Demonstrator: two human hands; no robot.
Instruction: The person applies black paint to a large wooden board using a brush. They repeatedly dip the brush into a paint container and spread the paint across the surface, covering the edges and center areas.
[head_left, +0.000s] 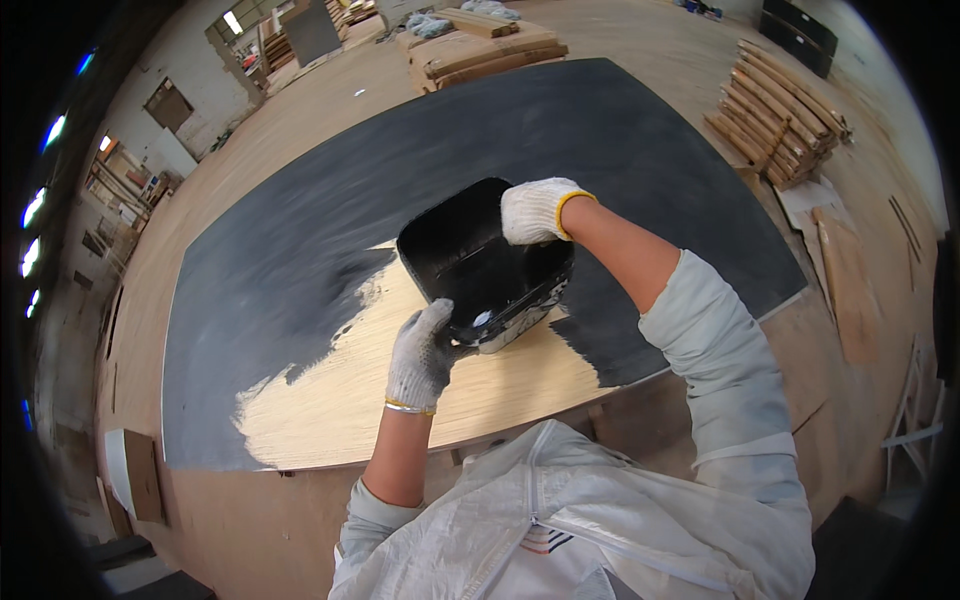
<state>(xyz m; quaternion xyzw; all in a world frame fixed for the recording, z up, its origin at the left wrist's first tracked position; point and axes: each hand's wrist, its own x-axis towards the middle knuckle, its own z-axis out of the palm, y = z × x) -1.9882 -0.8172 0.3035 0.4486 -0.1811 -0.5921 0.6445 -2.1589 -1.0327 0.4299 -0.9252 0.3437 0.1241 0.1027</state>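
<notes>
My left hand [420,355], in a white knit glove, grips the near left rim of a black paint-coated tub [455,240]. The tub is tilted over a large flat board, and pale smears mark its outer side. At the tub's far right side is my right hand [541,211], also gloved, with its fingers curled down inside the rim. Whatever those fingers hold is hidden. Dark grey paint [290,240] covers most of the board. A patch of bare pale wood [400,395] with ragged paint edges shows below the tub and toward me.
Beyond the board's far edge stands a wrapped stack of panels [490,55]. Long brown packages [780,110] are piled at the far right, with a flattened cardboard piece [848,285] nearer. An open box [135,475] sits on the floor by the board's near left corner.
</notes>
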